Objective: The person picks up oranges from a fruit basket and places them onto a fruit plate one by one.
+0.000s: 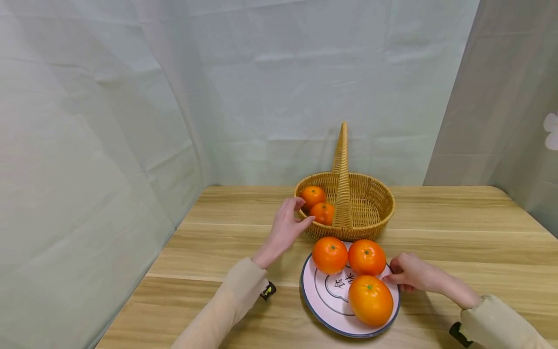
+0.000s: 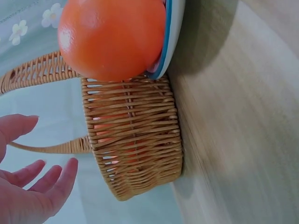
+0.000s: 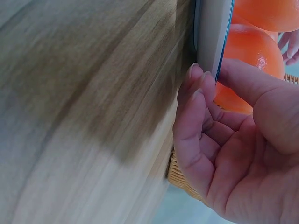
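Observation:
At the left rim of the wicker basket (image 1: 368,231), my left hand (image 1: 285,224) hovers with thumb and fingers spread and nothing between them. Two oranges (image 1: 313,196) lie in the basket's left half, right by those fingertips. My right hand (image 1: 416,274) pinches the right rim of a white plate (image 1: 320,310) with a blue edge, thumb on top and curled fingers beneath, as the right wrist view shows. Three more oranges rest on the plate: one back left (image 1: 330,255), one back right (image 1: 367,257) and a larger one (image 1: 370,300) at front right.
Behind the plate stands the basket, its tall arched handle (image 1: 343,169) rising across the middle. Everything sits on a wood-grain table (image 1: 196,252). Pale cloth (image 1: 279,97) hangs beyond the table's back edge and along its left side.

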A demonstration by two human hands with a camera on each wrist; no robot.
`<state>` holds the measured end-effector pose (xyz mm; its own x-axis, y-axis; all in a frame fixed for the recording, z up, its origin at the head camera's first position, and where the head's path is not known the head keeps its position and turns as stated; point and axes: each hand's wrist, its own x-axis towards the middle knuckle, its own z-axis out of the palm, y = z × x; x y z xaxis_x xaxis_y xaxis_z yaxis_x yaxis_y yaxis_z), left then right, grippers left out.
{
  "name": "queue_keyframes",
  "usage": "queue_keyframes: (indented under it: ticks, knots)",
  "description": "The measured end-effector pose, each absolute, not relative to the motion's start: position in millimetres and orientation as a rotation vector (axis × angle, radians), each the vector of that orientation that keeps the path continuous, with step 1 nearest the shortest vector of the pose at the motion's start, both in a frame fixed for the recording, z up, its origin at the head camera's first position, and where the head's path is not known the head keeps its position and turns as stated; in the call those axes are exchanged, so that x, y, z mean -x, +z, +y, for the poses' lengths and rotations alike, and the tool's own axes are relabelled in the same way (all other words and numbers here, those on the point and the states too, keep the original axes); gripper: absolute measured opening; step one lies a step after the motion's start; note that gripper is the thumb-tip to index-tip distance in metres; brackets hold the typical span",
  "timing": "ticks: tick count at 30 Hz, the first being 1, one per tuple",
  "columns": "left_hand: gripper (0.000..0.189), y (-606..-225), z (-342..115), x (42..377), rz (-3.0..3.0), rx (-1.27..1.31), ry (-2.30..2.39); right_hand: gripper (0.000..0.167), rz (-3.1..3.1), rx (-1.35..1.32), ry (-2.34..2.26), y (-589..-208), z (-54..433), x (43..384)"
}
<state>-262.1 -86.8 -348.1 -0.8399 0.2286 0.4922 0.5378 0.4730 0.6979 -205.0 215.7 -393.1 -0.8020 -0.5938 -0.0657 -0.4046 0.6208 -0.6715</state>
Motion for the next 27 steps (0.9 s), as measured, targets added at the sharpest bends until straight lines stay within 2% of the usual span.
queue_keyframes:
  ticks: [12, 27]
  knots:
    - [0.058, -352, -79, 276, -2.417, 0.684, -1.093, 0.022, 2.572, 0.791, -0.949, -394, 216, 206]
    - [0.054, -351, -69, 288, -2.476, 0.755, -0.88, 0.023, 2.587, 0.798, -0.941, -394, 215, 205]
